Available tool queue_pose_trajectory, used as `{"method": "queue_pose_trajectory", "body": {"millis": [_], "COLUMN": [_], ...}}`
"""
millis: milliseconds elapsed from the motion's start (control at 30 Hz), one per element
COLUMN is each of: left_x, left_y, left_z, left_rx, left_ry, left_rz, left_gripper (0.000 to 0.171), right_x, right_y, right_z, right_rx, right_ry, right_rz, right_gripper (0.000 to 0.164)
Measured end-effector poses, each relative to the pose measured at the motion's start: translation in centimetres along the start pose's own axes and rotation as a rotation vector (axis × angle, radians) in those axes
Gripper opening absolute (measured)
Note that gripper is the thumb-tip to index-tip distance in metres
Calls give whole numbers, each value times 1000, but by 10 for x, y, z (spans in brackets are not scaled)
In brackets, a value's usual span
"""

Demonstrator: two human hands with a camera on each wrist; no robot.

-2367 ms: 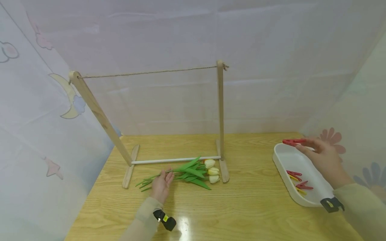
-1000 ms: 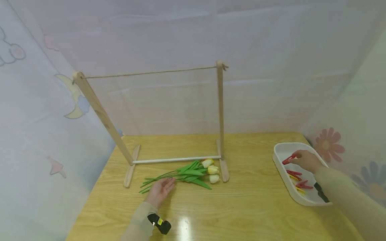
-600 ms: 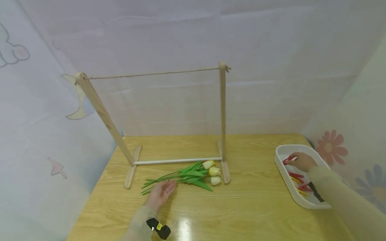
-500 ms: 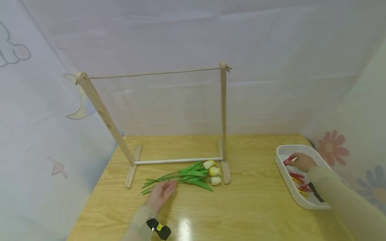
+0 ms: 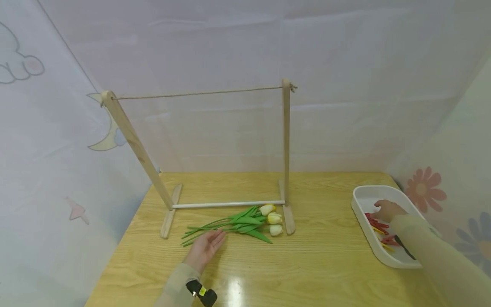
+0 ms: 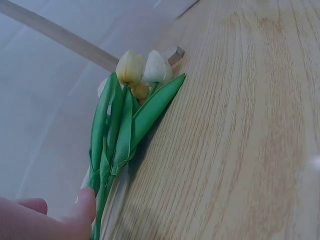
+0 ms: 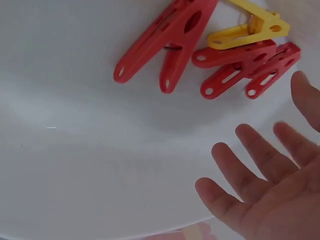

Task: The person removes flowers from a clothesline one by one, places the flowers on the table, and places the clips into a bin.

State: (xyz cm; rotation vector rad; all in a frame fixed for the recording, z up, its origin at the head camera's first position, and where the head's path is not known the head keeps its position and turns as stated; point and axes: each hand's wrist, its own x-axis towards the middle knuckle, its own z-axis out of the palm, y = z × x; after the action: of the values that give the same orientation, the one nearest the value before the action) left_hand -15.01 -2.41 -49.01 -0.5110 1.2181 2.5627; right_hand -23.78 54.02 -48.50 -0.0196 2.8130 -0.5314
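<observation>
White and pale yellow tulips (image 5: 275, 218) with green leaves lie on the table in front of a wooden rack. My left hand (image 5: 205, 248) rests beside their stems, fingers loosely extended; in the left wrist view a fingertip (image 6: 86, 202) is against or very near a stem (image 6: 101, 210). My right hand (image 5: 388, 211) is inside the white tray (image 5: 358, 209), fingers spread and holding nothing in the right wrist view. Near its fingertips lie red clothespins (image 7: 235, 65) and a yellow clothespin (image 7: 250, 30); another red clothespin (image 7: 172, 40) lies closer to the camera.
The rack has two wooden posts (image 5: 285, 140), a twine line (image 5: 199, 93) between their tops and a white bar (image 5: 228, 204) low down. Printed cloth (image 5: 337, 85) hangs behind and at both sides of the wooden table (image 5: 299, 268).
My right hand has lowered a red clothespin from above the tray into it and let it go. The left hand has shifted slightly towards me and stays by the stems.
</observation>
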Motion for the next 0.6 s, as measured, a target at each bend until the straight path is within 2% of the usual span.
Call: {"method": "queue_pose_trajectory", "body": {"millis": [133, 267, 367, 500, 600], "left_x": [1, -1, -4, -10, -14], "left_y": [-1, -1, 0, 3, 7], "left_z": [0, 1, 0, 0, 3], "left_rx": [40, 141, 289, 535, 727], "left_ry": [15, 16, 3, 15, 20], "left_rz": [5, 24, 66, 173, 264], "left_gripper": [54, 52, 54, 60, 66], "right_x": [0, -10, -24, -39, -51], "right_y": [2, -9, -26, -55, -81], "right_z": [-2, -12, -18, -21, -22], "right_rx": [-31, -28, 12, 67, 95], "right_ry": [70, 143, 194, 241, 234], "right_rz": [-30, -70, -104, -158, -183], "right_gripper": [62, 56, 52, 53, 59]}}
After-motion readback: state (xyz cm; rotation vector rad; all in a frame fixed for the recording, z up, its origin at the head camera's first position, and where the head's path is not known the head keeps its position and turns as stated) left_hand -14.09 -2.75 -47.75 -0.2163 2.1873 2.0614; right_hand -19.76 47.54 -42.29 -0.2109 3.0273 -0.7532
